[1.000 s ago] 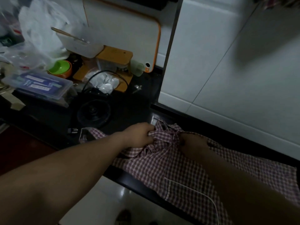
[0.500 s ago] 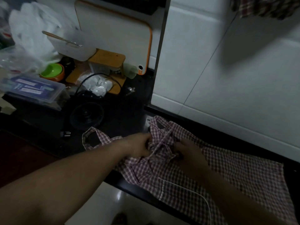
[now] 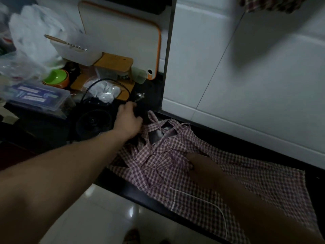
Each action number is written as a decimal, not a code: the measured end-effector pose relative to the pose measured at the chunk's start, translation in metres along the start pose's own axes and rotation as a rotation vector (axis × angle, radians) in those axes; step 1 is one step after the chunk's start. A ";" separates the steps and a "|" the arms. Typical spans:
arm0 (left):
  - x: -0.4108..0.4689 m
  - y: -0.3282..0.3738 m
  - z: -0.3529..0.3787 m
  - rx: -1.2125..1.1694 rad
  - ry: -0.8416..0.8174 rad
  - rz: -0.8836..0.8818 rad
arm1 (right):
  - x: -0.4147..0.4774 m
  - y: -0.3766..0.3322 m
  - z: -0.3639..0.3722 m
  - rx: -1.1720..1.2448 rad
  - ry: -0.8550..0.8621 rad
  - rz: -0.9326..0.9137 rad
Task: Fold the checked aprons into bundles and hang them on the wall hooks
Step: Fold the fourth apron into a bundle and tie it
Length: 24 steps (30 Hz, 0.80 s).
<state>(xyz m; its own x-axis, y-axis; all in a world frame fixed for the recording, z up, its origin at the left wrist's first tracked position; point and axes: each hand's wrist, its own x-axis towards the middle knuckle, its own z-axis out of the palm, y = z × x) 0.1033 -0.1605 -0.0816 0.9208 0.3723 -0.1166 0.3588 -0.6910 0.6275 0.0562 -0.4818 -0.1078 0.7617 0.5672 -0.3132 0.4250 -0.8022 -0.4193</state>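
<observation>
Apron (image 3: 263, 184), under right hand (image 3: 200, 166) (beside left hand (image 3: 127, 118))

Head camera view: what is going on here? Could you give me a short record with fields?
Apron: checked, spread unfolded on the dark counter, front edge overhanging.
Left hand: at the apron's top end, by the straps; grip unclear.
Right hand: rests on the apron's middle; grip unclear.
Wall: another checked cloth hangs at the top.
</observation>
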 end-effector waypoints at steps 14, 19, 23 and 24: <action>-0.061 -0.024 0.031 0.174 -0.350 0.379 | 0.069 -0.058 0.006 0.363 0.016 0.221; -0.041 0.029 -0.001 -0.432 -0.325 0.188 | 0.082 -0.070 0.002 0.294 0.093 0.093; -0.025 0.078 -0.021 -1.120 -0.475 -0.162 | 0.079 -0.050 -0.016 0.309 0.546 0.255; -0.027 0.080 -0.016 -1.144 -0.470 -0.178 | 0.080 -0.047 -0.024 0.361 0.587 0.314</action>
<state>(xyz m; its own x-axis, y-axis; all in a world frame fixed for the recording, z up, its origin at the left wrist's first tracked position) 0.1052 -0.2161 -0.0159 0.9232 -0.0150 -0.3839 0.3620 0.3685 0.8562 0.1093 -0.4036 -0.0927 0.9988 0.0486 -0.0013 0.0352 -0.7419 -0.6696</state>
